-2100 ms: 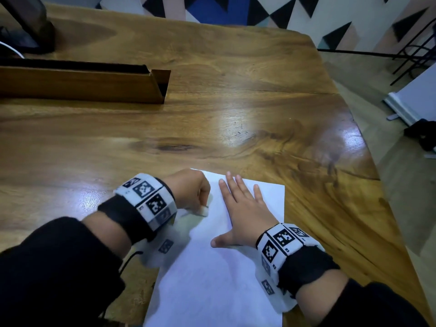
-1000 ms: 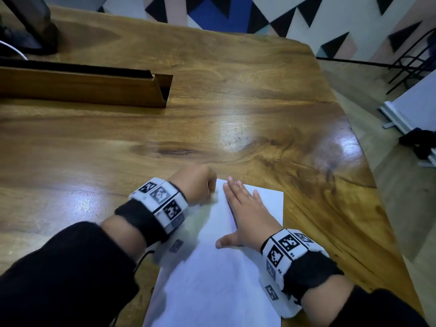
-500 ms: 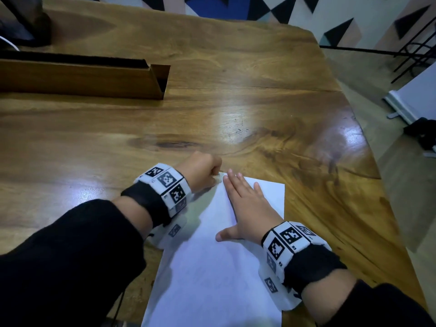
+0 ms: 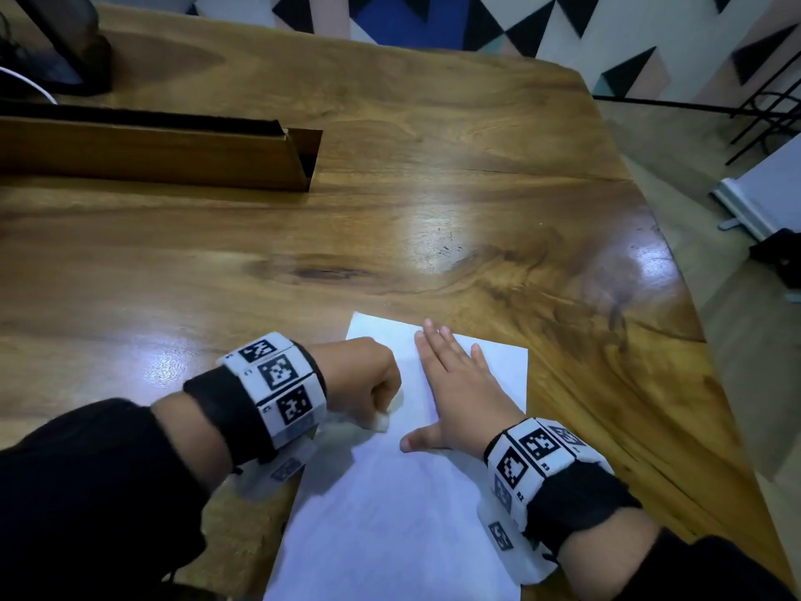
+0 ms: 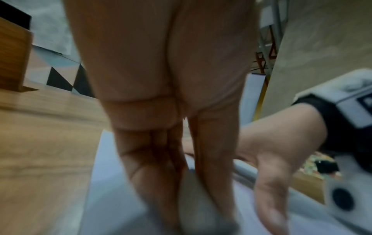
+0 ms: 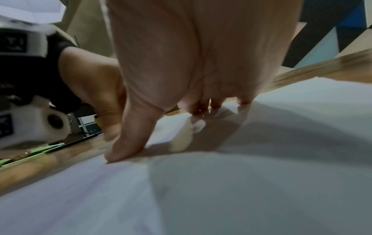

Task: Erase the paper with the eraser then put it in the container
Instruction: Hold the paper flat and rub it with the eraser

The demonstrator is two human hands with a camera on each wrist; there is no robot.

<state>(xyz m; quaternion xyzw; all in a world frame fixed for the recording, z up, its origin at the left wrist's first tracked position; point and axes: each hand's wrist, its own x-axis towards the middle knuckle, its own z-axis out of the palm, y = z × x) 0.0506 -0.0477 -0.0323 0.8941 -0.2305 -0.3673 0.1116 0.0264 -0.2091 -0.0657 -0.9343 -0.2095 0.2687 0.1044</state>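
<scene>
A white sheet of paper (image 4: 390, 505) lies on the wooden table near its front edge. My left hand (image 4: 368, 383) is curled into a fist around a small white eraser (image 4: 381, 422), whose tip pokes out below the fist and touches the paper's left part. In the left wrist view the eraser (image 5: 193, 198) sits pinched between the fingers, blurred. My right hand (image 4: 459, 392) lies flat, fingers straight, pressing the paper's upper right part; the right wrist view shows its thumb and fingertips (image 6: 215, 105) on the sheet (image 6: 241, 174).
A long wooden trough-like container (image 4: 173, 154) with an open end stands at the back left. A dark stand (image 4: 65, 41) and a white cable are behind it. The table's right edge (image 4: 693, 340) drops to the floor.
My left fist with the eraser has pulled back toward me, from the paper's top left corner down its left part. The right hand has stayed flat on the sheet.
</scene>
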